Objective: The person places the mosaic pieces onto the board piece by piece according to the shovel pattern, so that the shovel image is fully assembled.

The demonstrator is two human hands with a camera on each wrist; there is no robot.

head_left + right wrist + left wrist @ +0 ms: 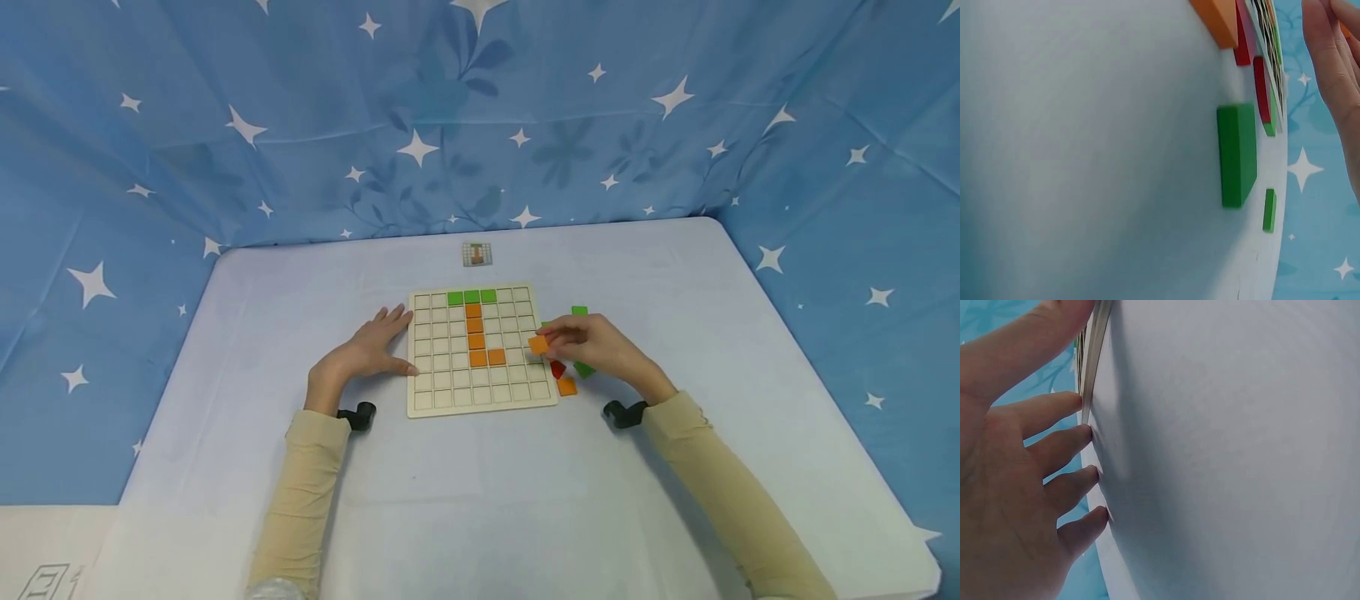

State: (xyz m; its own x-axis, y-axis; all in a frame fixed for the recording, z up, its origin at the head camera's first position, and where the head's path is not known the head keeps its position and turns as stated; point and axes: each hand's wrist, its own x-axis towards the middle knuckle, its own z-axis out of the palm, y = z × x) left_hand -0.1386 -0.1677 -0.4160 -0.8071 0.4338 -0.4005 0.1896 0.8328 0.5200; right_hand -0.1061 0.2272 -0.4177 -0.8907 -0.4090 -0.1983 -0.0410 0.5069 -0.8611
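Note:
A pale grid board [446, 401] lies on the table with three green tiles [472, 297] in its top row. Below them runs a column of several orange tiles [476, 342], with one more orange tile [497, 357] beside its lower end. My left hand [363, 346] rests at the board's left edge, its fingers spread and touching the rim. Over the board's right edge, my right hand [596, 346] pinches an orange square tile [538, 344] between thumb and fingers. In the right wrist view only part of this hand [1338, 81] shows.
Right of the board lie loose pieces: a red piece [557, 369], an orange tile [567, 387] and several green blocks [1238, 156], partly under my right hand. A small pattern card [477, 254] lies behind the board. A blue star-printed curtain [420, 100] surrounds the white table.

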